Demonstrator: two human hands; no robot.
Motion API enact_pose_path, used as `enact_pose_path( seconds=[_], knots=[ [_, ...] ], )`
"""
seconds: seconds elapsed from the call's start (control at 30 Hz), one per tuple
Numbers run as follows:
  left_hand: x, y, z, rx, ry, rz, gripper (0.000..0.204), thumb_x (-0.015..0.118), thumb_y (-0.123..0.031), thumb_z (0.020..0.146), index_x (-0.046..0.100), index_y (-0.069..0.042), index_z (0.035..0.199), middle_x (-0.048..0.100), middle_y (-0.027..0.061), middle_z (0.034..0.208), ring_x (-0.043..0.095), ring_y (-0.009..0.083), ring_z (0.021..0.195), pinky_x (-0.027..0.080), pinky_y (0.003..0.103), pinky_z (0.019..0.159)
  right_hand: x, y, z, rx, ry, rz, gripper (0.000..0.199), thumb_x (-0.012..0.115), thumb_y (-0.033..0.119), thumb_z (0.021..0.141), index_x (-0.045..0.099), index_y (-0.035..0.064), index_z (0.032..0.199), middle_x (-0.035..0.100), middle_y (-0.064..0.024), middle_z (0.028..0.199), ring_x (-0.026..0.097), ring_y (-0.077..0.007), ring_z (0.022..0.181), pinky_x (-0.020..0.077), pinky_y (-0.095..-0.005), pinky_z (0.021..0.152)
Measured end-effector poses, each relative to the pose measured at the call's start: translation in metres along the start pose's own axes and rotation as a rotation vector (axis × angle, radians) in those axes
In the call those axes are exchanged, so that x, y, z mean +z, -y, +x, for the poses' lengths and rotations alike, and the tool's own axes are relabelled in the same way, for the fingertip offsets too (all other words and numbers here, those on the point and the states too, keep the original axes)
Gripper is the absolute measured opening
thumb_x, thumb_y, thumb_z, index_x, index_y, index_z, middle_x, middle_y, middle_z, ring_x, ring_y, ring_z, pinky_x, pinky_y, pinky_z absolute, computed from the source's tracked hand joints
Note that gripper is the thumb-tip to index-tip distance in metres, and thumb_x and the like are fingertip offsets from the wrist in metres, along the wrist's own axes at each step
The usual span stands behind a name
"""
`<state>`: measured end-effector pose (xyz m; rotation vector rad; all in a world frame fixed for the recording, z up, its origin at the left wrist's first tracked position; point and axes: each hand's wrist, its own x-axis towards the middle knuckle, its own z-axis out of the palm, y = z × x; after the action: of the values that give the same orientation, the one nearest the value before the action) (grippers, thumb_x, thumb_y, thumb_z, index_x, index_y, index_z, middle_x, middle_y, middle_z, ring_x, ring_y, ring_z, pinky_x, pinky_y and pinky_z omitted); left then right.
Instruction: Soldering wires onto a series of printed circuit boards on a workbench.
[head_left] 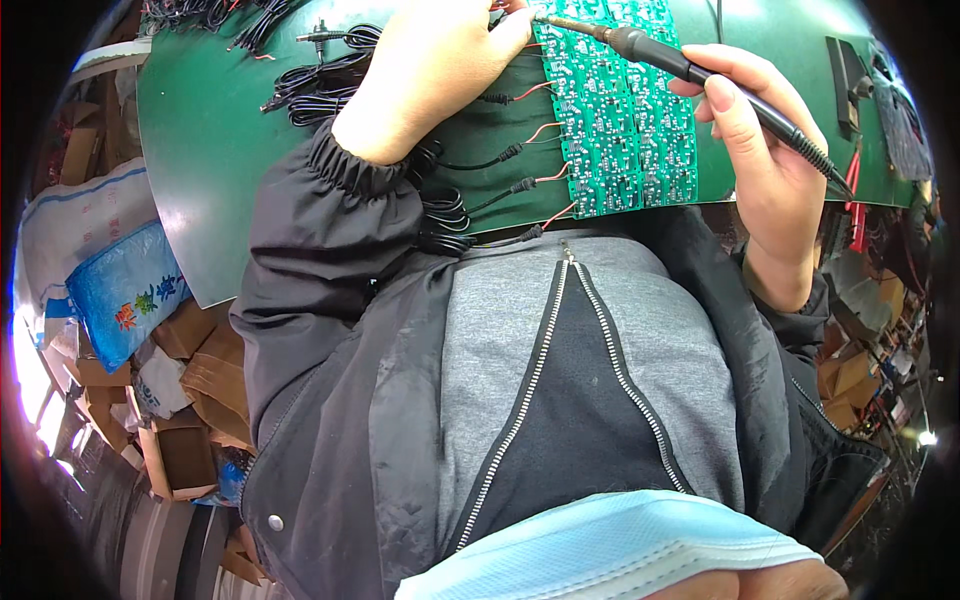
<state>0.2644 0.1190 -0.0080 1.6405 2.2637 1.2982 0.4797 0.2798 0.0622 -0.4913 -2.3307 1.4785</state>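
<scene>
My right hand (770,140) is closed around the black handle of a soldering iron (655,52), its metal tip pointing left to the upper left corner of the green circuit boards (610,120). At the top edge of the picture my left hand (450,60) is pinched on a thin red wire (503,6), close to the iron's tip; its fingertips are partly cut off. The boards lie joined in a panel, crowded with small parts. Several black cables (512,152) run from the left, their thin red wires reaching the panel's left edge.
Coiled black cables (310,90) lie on the green tabletop (200,190), left of my left hand. More cable bundles (262,22) are at the far left. A black stand-like object (843,85) and red-handled tool (857,222) are at the right. Cardboard boxes (185,455) and a blue bag (125,290) stand below left.
</scene>
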Motion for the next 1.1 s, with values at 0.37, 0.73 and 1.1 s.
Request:
enact_pose_path(
  seconds=[0.37, 0.73, 1.1],
  knots=[
    [0.007, 0.011, -0.003, 0.085, -0.053, 0.057, 0.012, 0.073, -0.009, 0.086, 0.065, 0.000, 0.087, 0.062, 0.0177, 0.086, 0.063, 0.0364, 0.083, 0.051, 0.042, 0.076, -0.005, 0.004, 0.000, -0.057, -0.050, -0.099, 0.027, 0.060, 0.010, 0.104, 0.068, -0.0055, 0.124, 0.075, -0.0116, 0.103, 0.063, -0.0088, 0.087, 0.0473, -0.0218, 0.075],
    [0.003, 0.003, -0.001, 0.050, -0.010, 0.081, 0.013, 0.073, -0.010, 0.087, 0.065, 0.000, 0.088, 0.062, 0.0174, 0.087, 0.063, 0.0364, 0.084, 0.051, 0.042, 0.076, -0.009, 0.006, -0.007, -0.063, -0.087, -0.096, 0.028, 0.058, 0.012, 0.104, 0.068, -0.0052, 0.123, 0.076, -0.0124, 0.104, 0.060, -0.0083, 0.085, 0.0474, -0.0222, 0.074],
    [0.004, 0.011, -0.001, 0.034, 0.020, 0.133, 0.014, 0.073, -0.014, 0.089, 0.068, -0.001, 0.093, 0.064, 0.0123, 0.086, 0.063, 0.0295, 0.084, 0.051, 0.038, 0.076, -0.025, 0.009, 0.007, -0.098, -0.107, -0.064, 0.027, 0.057, 0.011, 0.104, 0.068, -0.0051, 0.124, 0.076, -0.0121, 0.104, 0.060, -0.0075, 0.084, 0.0475, -0.0218, 0.074]
  ],
)
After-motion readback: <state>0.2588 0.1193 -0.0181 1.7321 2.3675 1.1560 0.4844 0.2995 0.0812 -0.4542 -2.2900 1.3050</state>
